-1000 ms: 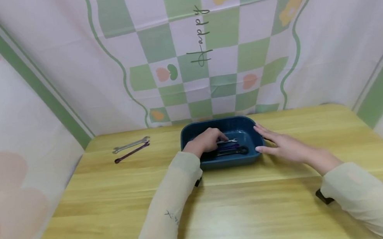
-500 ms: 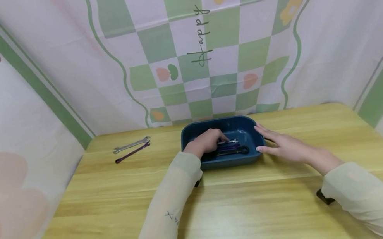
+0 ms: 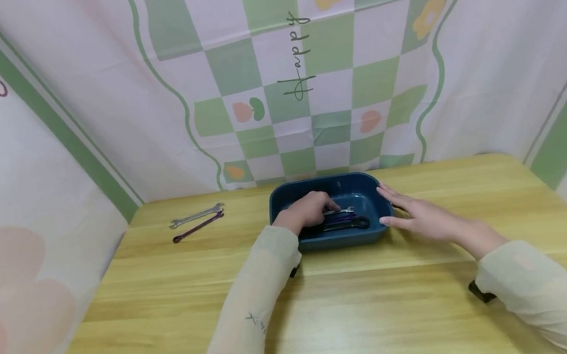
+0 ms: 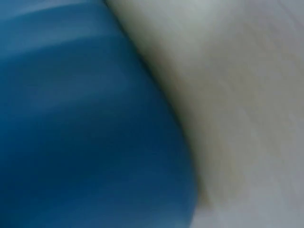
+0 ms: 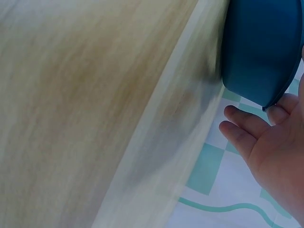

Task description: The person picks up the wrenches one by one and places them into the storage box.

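A dark blue plastic bin [image 3: 342, 239] sits near the back of the table. My left hand [image 3: 309, 209] reaches down into it over the left side, fingers bent around a small silver wrench [image 3: 347, 210]; the grip is partly hidden. Beside that lie a purple wrench [image 3: 347, 217] and a black ratchet wrench [image 3: 347, 224]. The right hand [image 3: 425, 220] touches the bin's right end with extended, spread fingers. In the right wrist view, this hand [image 5: 278, 152] is at the bin's rim. Only the blurred blue bin wall [image 4: 85, 118] and tabletop show in the left wrist view.
On the wooden table [image 3: 380, 305], left of the bin, lie a silver open-end wrench [image 3: 196, 216] and a purple wrench [image 3: 198, 227]. A patterned cloth [image 3: 330, 129] hangs right behind the table's back edge, with another on the left side.
The head view shifts very slightly. Both hands, the bin and the wrenches stay in place.
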`<state>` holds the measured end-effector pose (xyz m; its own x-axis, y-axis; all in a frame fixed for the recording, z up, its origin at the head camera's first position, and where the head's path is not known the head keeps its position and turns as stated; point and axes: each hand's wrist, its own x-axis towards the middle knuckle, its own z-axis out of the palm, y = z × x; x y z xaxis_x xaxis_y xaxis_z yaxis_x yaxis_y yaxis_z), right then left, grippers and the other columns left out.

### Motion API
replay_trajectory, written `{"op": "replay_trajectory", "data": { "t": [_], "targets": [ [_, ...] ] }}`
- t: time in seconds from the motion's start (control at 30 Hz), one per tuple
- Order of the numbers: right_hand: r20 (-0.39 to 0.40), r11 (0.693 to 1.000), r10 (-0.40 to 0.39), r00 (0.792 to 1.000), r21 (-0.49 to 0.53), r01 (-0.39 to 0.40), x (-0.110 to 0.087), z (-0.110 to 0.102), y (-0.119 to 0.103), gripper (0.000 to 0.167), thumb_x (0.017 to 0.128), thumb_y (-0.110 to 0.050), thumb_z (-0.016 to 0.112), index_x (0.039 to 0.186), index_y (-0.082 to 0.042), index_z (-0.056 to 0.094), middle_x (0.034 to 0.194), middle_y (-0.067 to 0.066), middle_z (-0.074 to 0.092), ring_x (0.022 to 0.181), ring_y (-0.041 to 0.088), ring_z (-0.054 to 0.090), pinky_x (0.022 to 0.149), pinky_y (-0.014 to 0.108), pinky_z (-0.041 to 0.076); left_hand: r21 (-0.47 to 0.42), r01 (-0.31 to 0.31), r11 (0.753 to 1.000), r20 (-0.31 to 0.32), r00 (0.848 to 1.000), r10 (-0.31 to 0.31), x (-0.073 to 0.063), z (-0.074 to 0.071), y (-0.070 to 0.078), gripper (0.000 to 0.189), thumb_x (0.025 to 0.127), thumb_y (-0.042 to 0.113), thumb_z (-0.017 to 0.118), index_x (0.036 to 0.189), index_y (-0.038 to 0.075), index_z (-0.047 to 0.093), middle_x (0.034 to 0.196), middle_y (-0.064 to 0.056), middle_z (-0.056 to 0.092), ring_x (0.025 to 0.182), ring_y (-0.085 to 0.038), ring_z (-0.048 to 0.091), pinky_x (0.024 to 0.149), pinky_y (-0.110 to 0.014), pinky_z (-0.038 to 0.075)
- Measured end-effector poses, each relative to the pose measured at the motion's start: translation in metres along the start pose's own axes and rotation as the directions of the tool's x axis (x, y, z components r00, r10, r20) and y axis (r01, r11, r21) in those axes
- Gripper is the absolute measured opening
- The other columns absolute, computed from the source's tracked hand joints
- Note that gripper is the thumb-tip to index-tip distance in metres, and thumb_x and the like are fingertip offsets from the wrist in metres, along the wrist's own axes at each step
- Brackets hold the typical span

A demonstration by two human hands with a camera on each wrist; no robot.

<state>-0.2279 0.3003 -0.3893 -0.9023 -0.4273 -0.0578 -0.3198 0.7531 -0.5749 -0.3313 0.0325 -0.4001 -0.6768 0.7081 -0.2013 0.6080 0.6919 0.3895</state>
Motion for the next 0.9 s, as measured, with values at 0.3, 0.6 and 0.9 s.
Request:
{"op": "replay_trajectory", "data": {
  "t": [0.3,0.6,0.9],
  "targets": [
    [0.009,1.0,0.002,1.0,0.0,-0.002,0.002,-0.001,-0.001,0.083,0.106,-0.045,0.054,0.165,-0.006,0.011,0.169,0.019,0.004,0.145,0.052,0.025,0.114,0.069,0.023,-0.069,0.013,0.998,-0.042,0.999,-0.016,-0.005,-0.012,0.002,0.04,0.102,0.001,0.056,0.137,0.015,0.068,0.145,-0.002,0.059,0.097,-0.015,0.059,0.08,-0.023,0.048],
    [0.017,1.0,0.005,1.0,-0.015,-0.005,0.003,-0.001,0.0,0.084,0.106,-0.046,0.054,0.165,-0.005,0.011,0.169,0.022,0.004,0.144,0.053,0.027,0.113,0.07,0.023,-0.105,-0.002,0.994,-0.079,0.997,-0.006,-0.018,-0.023,0.007,0.04,0.102,0.001,0.054,0.138,0.013,0.067,0.143,-0.003,0.06,0.088,-0.016,0.056,0.077,-0.024,0.044],
    [0.022,1.0,0.012,1.0,-0.01,-0.012,0.002,-0.002,-0.002,0.084,0.105,-0.046,0.054,0.164,-0.005,0.01,0.169,0.021,0.003,0.145,0.053,0.025,0.113,0.07,0.024,-0.099,-0.062,0.993,-0.129,0.99,0.049,-0.024,-0.028,0.004,0.038,0.102,0.002,0.052,0.135,0.01,0.068,0.135,-0.001,0.066,0.087,-0.014,0.057,0.077,-0.024,0.044]
  ]
}}
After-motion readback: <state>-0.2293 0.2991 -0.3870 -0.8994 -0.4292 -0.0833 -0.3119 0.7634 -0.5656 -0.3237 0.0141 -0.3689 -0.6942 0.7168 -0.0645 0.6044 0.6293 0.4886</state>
